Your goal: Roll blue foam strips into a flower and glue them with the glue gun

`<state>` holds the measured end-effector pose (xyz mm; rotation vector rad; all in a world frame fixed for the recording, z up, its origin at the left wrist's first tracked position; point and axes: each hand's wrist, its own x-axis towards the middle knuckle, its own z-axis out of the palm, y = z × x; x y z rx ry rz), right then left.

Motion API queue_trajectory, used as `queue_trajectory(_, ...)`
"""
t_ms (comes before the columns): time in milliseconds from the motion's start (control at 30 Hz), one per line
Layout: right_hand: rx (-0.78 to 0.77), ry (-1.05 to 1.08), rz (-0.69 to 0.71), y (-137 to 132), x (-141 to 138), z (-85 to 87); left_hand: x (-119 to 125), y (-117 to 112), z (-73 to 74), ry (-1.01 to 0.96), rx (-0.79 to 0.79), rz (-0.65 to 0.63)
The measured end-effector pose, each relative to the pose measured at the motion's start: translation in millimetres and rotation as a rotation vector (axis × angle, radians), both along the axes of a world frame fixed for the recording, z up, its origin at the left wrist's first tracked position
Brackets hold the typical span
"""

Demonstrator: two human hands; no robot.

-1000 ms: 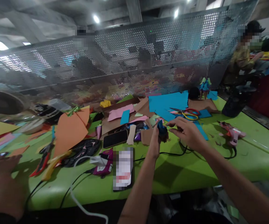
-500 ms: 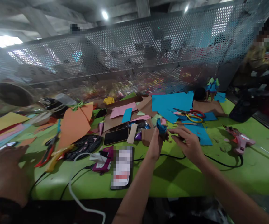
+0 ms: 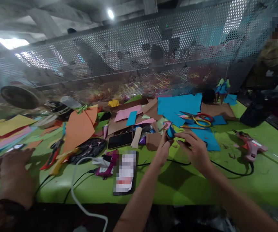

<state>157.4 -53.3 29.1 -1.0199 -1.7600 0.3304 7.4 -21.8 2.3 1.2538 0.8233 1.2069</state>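
Observation:
My left hand (image 3: 163, 149) is closed around a small curled blue paper flower (image 3: 170, 132), holding it upright above the table. Its lower part is hidden by my fingers. My right hand (image 3: 195, 149) comes in from the right with bent fingers, and its fingertips meet the flower's right edge. Just behind both hands lie cut sheets of blue paper (image 3: 208, 138). A pencil (image 3: 192, 127) and scissors with red and yellow handles (image 3: 203, 120) rest on that paper.
A pink glue gun (image 3: 252, 148) lies at right, its black cord passing under my hands. Two phones (image 3: 120, 140), a purple pouch (image 3: 106, 169), a yellow glue gun (image 3: 63, 161) and orange paper (image 3: 78, 130) are left. Another person's hand (image 3: 17, 164) rests far left. Perforated metal panels (image 3: 129, 61) stand behind.
The blue paper flower has turned and tipped to the right in my left hand. My right fingertips have come against its edge. The whole view has shifted slightly.

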Motion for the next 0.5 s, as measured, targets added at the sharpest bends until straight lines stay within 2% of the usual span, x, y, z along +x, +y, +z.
queue_trajectory(200,-0.024,0.029,-0.045,2.1,2.0,-2.4,2.7,-7.4,3.2,0.264,0.176,0.048)
queue_trajectory(333,-0.012,0.023,-0.065,1.9,2.3,-2.4,2.6,-10.3,3.7,0.417,0.233,0.071)
queue_trajectory(400,-0.018,0.017,-0.069,1.6,2.3,-2.2,2.3,-10.5,3.2,0.418,0.23,0.073)
queue_trajectory(500,-0.011,0.001,-0.061,1.6,1.9,-2.9,1.9,-10.7,1.3,0.304,0.183,0.031)
